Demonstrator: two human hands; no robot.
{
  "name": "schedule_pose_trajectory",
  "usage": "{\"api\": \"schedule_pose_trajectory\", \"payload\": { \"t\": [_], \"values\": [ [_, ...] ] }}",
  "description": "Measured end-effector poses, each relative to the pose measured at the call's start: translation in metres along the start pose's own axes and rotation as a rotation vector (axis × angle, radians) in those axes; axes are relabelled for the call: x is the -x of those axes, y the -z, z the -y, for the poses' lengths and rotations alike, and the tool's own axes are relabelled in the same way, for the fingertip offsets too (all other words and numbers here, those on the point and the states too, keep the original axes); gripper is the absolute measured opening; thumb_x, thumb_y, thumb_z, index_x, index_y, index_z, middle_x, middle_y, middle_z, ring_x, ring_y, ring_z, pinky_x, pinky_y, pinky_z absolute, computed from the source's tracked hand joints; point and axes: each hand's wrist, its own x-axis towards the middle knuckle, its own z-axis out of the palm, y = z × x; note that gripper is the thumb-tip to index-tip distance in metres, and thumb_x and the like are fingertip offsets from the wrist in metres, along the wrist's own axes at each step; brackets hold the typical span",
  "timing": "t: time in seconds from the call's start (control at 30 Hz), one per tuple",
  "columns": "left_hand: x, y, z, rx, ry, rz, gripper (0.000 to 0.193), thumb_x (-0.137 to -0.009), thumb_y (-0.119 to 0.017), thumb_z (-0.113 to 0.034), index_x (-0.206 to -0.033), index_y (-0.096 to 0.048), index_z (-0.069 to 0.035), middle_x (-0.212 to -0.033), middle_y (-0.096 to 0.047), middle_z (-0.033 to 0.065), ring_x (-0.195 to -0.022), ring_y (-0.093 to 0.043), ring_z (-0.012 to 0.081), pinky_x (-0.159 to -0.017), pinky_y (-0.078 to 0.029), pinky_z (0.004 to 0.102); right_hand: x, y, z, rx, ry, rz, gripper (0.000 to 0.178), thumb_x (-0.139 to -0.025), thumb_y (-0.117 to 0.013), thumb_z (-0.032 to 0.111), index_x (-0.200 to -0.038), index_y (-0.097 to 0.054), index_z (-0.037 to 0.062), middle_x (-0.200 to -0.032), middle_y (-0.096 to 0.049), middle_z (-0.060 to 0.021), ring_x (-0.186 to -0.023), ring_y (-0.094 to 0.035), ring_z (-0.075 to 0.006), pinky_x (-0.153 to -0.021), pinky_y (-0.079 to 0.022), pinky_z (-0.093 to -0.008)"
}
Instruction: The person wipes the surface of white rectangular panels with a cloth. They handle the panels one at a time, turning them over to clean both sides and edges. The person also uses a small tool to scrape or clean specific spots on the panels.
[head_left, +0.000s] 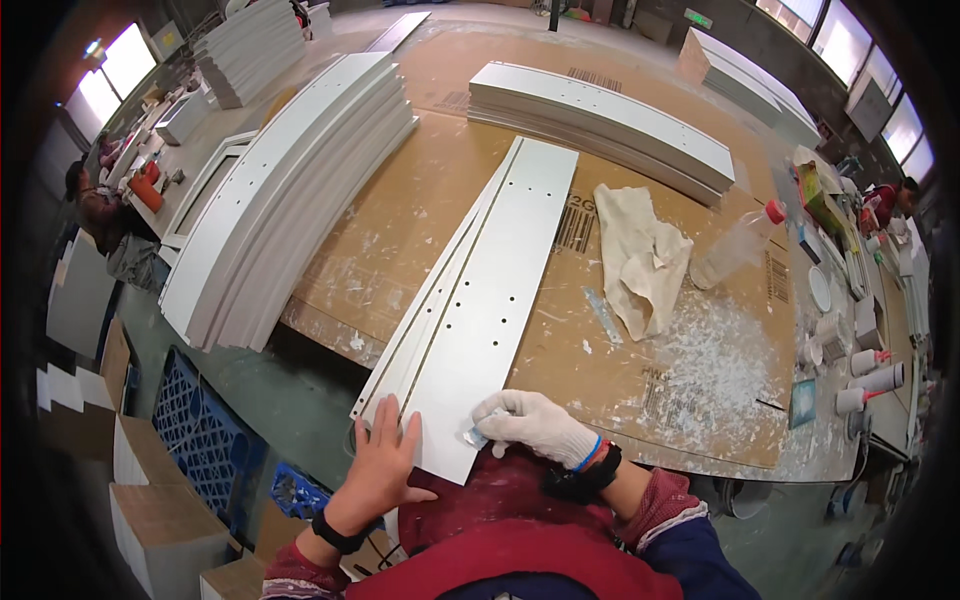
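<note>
A long white panel [500, 260] with several dark holes lies slanted on the cardboard-covered table, its near end against my red apron. Another white panel [415, 315] shows partly beneath its left side. My left hand [385, 455], bare, rests with fingers spread on the near left end of the panels. In a white knitted glove, my right hand [530, 420] pinches a small flat bluish-grey piece [474, 436] against the top panel near its right edge. The fingers hide most of that piece, so its kind is unclear.
White panels form a tall stack [300, 170] at left and a lower stack [600, 115] at the back. A crumpled cream cloth [640, 260] and a clear bottle [735, 245] with a red cap lie to the right, near scattered white flakes [715, 365]. Blue pallet [205, 430] lower left.
</note>
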Motion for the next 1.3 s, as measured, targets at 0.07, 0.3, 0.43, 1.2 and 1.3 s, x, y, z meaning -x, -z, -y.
{"api": "schedule_pose_trajectory", "payload": {
  "t": [0.07,0.3,0.43,1.2,1.3],
  "values": [
    [0.001,0.003,-0.028,-0.030,0.000,0.018,0.085,-0.067,-0.076,-0.031,-0.133,-0.036,0.005,-0.140,-0.023,0.0350,-0.131,-0.023,0.0500,-0.098,-0.027,0.0653,0.002,0.000,-0.005,-0.026,-0.019,0.043,0.025,-0.087,-0.064,0.019,-0.101,-0.059,-0.0011,-0.091,-0.062,-0.0066,-0.071,-0.058,-0.0106,-0.062,-0.050,-0.0234],
    [0.009,-0.040,-0.038,-0.051,-0.073,-0.374,0.050,-0.082,-0.054,-0.008,-0.129,-0.043,0.006,-0.136,-0.036,0.0312,-0.126,-0.034,0.0489,-0.101,-0.032,0.0558,0.018,-0.015,0.009,-0.037,-0.040,0.152,0.027,-0.087,-0.061,0.016,-0.108,-0.057,-0.0020,-0.097,-0.062,-0.0085,-0.082,-0.060,-0.0127,-0.066,-0.052,-0.0245],
    [0.024,-0.006,-0.024,0.415,-0.069,-0.543,0.054,-0.079,-0.065,-0.012,-0.125,-0.046,0.008,-0.124,-0.051,0.0272,-0.114,-0.052,0.0395,-0.096,-0.042,0.0423,0.022,-0.029,0.032,-0.137,0.126,0.281,0.030,-0.085,-0.062,0.013,-0.110,-0.056,-0.0027,-0.106,-0.061,-0.0126,-0.087,-0.061,-0.0147,-0.066,-0.052,-0.0244],
    [0.100,-0.095,0.062,2.113,0.353,-0.705,0.055,-0.081,-0.055,-0.022,-0.127,-0.045,0.007,-0.122,-0.055,0.0195,-0.111,-0.056,0.0302,-0.096,-0.044,0.0398,0.025,0.020,-0.001,-0.223,0.177,-0.041,0.031,-0.087,-0.057,0.006,-0.117,-0.048,-0.0011,-0.098,-0.060,-0.0122,-0.080,-0.061,-0.0152,-0.062,-0.053,-0.0246],
    [0.098,-0.097,0.064,2.196,0.381,-0.691,0.051,-0.084,-0.053,-0.020,-0.126,-0.046,0.007,-0.121,-0.056,0.0195,-0.110,-0.057,0.0304,-0.096,-0.045,0.0403,0.024,0.022,0.011,-0.328,0.208,-0.118,0.033,-0.086,-0.059,0.006,-0.116,-0.047,0.0009,-0.094,-0.057,-0.0122,-0.081,-0.062,-0.0183,-0.059,-0.056,-0.0271]
  ]
}}
